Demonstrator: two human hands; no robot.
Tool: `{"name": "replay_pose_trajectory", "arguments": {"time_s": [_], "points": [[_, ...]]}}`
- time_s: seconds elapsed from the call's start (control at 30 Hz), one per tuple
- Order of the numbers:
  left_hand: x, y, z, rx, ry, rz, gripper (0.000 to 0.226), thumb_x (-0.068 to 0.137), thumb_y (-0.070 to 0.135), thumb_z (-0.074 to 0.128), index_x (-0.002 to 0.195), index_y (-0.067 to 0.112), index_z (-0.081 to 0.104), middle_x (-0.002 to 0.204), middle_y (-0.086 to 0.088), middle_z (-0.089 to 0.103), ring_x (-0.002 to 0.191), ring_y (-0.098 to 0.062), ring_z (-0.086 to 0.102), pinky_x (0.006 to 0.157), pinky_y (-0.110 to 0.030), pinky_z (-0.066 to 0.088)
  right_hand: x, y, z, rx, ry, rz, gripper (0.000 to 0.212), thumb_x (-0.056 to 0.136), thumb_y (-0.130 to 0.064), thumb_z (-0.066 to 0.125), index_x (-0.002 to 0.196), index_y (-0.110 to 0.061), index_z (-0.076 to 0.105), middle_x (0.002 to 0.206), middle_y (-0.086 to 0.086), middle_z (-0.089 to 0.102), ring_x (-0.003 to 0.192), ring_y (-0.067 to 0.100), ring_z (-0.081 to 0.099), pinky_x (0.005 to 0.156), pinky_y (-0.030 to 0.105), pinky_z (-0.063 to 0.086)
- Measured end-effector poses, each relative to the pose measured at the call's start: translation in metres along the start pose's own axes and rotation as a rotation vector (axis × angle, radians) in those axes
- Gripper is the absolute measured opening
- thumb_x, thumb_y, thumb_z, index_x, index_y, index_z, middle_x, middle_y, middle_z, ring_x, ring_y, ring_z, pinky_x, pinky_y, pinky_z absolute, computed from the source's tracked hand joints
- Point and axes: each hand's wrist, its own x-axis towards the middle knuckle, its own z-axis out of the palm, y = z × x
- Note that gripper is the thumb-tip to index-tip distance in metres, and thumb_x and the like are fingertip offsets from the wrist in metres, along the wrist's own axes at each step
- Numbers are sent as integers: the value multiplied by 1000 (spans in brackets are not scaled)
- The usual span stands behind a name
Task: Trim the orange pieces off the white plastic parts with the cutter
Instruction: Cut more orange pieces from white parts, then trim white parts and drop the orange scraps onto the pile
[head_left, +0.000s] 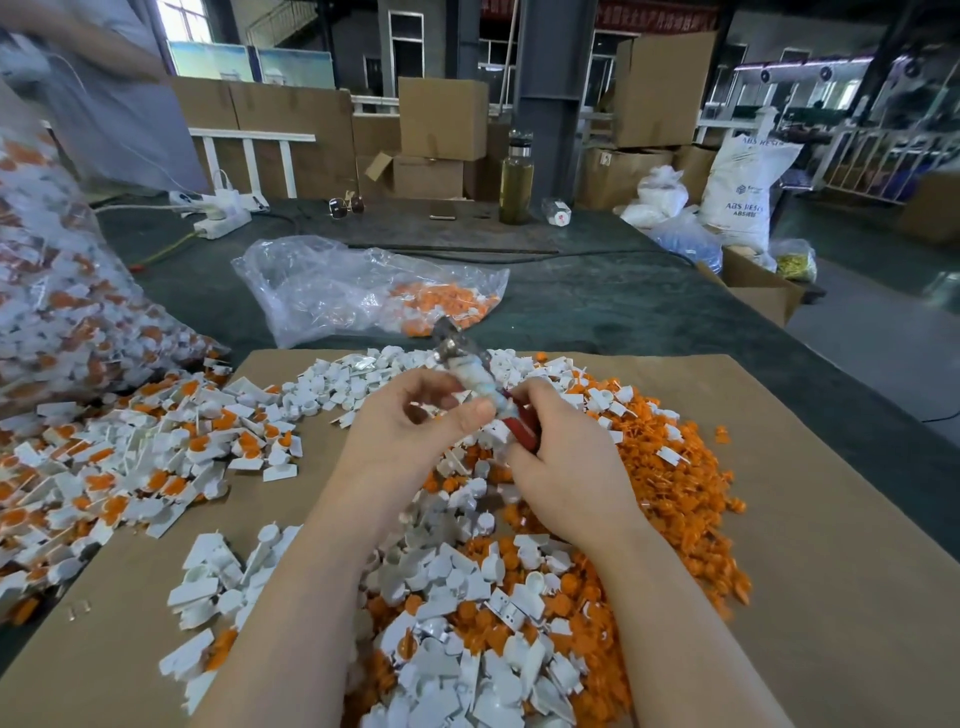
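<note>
Head view: the cutter (483, 387) is gripped by its red handles in the right hand (563, 457), its long axis running up and away toward the bag (363, 291). Just left of it, a white part (457, 399) — blurred — is pinched in the left hand (410, 431), nearer the blades.

Both forearms reach forward, left hand (415, 415) and right hand (563, 457) raised close together, fingers curled.
</note>
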Motion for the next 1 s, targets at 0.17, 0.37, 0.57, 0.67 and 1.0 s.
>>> {"name": "replay_pose_trajectory", "arguments": {"time_s": [0.17, 0.37, 0.57, 0.67, 1.0], "points": [[7, -18, -7, 546, -28, -65, 11, 80, 34, 80, 78, 30, 70, 76, 15, 67, 67, -1, 62, 57, -23, 47, 6, 6, 2, 46, 97, 131, 10, 94, -36, 58, 94, -28, 51, 74, -16, 55, 63, 4, 55, 53, 18, 40], [8, -23, 3, 896, -86, -39, 12, 84, 41, 73, 89, 30, 73, 89, 11, 70, 82, -10, 62, 64, -23, 45, 8, 8, 7, 74, 72, 223, 13, 88, -34, 66, 92, -26, 57, 78, -15, 59, 72, 8, 61, 66, 32, 58], [9, -25, 2, 824, -132, -26, 11, 85, 32, 73, 75, 32, 71, 83, 14, 70, 76, -5, 60, 64, -22, 47, 10, 6, 9, 121, 26, 247, 11, 86, -30, 65, 81, -21, 65, 74, -6, 64, 67, 11, 61, 60, 31, 56], [9, -26, 1, 758, -118, -31, 5, 85, 32, 74, 81, 30, 74, 83, 14, 69, 79, -4, 62, 68, -24, 49, 10, 4, 8, 153, 0, 250, 9, 85, -29, 66, 81, -21, 67, 75, -4, 65, 67, 12, 61, 61, 33, 57], [8, -27, 11, 808, -91, 7, 20, 78, 46, 79, 86, 30, 69, 80, 11, 63, 80, -10, 59, 63, -25, 44, 8, 1, 7, 156, -23, 252, 8, 86, -30, 66, 84, -23, 67, 78, -5, 66, 69, 12, 63, 64, 34, 58]]}}
